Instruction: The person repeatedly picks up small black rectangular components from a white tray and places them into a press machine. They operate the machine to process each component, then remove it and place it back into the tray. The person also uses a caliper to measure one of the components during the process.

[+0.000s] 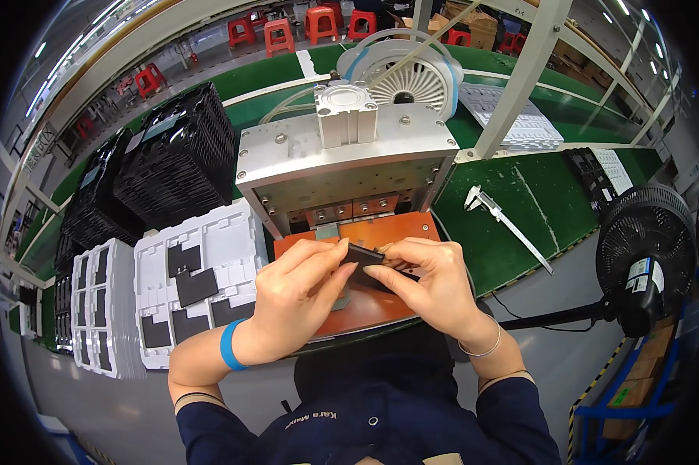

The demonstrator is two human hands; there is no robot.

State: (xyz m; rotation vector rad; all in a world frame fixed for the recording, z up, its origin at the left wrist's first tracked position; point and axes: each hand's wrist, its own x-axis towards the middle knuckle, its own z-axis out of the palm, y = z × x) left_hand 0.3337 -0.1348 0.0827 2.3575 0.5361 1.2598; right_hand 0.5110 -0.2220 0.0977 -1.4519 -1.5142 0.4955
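Left hand (297,298) and right hand (436,285) pinch a flat black piece (363,256) between fingertips, above the orange plate (374,311). Metal press (287,159) just beyond. White tray (152,265) with dark pieces (198,287) at left; calipers (512,228) on green table (543,186), right.

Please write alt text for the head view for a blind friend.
Left hand and right hand hold a black piece over the orange base of a metal machine. A white tray of black parts lies left, a caliper right on a green bench.

Left grip (297,291), right grip (433,280) — both pinching.
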